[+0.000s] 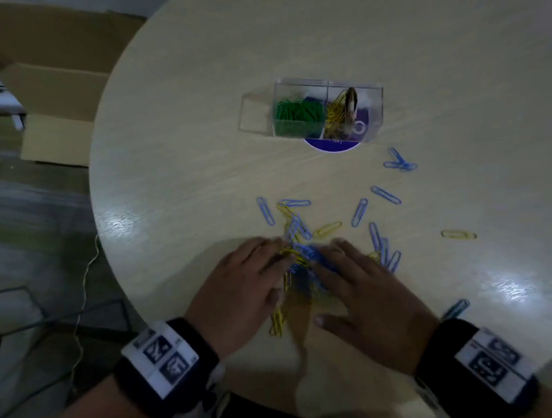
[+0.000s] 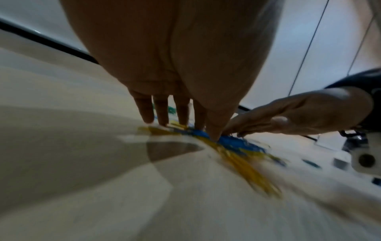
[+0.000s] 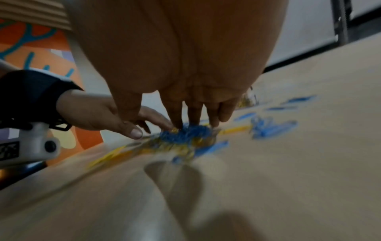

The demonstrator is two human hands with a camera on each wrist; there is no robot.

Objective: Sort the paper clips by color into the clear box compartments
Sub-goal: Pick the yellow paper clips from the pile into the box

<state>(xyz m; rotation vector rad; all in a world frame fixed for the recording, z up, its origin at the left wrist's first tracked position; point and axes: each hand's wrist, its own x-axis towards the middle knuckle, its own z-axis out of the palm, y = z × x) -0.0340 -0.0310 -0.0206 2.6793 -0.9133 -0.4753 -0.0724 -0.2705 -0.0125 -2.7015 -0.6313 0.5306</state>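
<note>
A clear box stands mid-table; its left compartment holds green clips, its right one yellow clips. A mixed heap of blue and yellow clips lies near the front edge. My left hand lies flat with straight fingers on the heap's left side, fingertips touching the clips. My right hand lies flat on the right side, its fingertips pressing on the blue clips. Loose blue clips and single yellow clips are scattered further right.
The round pale wooden table has a purple round sticker under the box. The box's open lid lies to its left. Cardboard boxes and a cable are on the floor at the left.
</note>
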